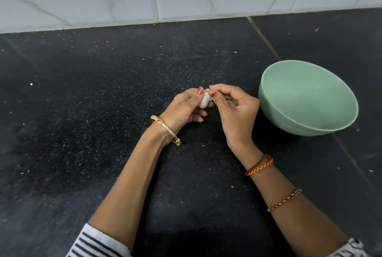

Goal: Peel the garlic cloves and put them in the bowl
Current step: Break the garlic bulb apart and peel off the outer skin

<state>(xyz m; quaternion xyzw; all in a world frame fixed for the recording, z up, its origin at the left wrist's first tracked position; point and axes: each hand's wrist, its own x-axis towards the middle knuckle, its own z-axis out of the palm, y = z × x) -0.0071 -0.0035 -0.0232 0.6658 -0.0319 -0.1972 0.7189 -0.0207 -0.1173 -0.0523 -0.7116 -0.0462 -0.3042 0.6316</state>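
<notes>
While the left hand (182, 108) holds a garlic clove (203, 101) above the black table (82, 112), its fingers are curled round the clove with the thumb pressed on the upper side. Clove: pale, mostly hidden by both hands; cannot tell how much skin remains. Right hand (233, 110), touching the clove at its top end, has thumb and forefinger pressed together, pinching what looks like a flap of papery skin. Green bowl (339, 126) stands just beside the right hand, on the table; nothing visible inside it.

Judgement: step in hand is peeling, early in the task. To do it well, keep the left grip firm but low on the clove so the skin is free to slide; pull the flap down along the length, not outward, so it comes off in one strip. Rotate the clove between pulls. Drop it in the bowl only once bare.
</notes>
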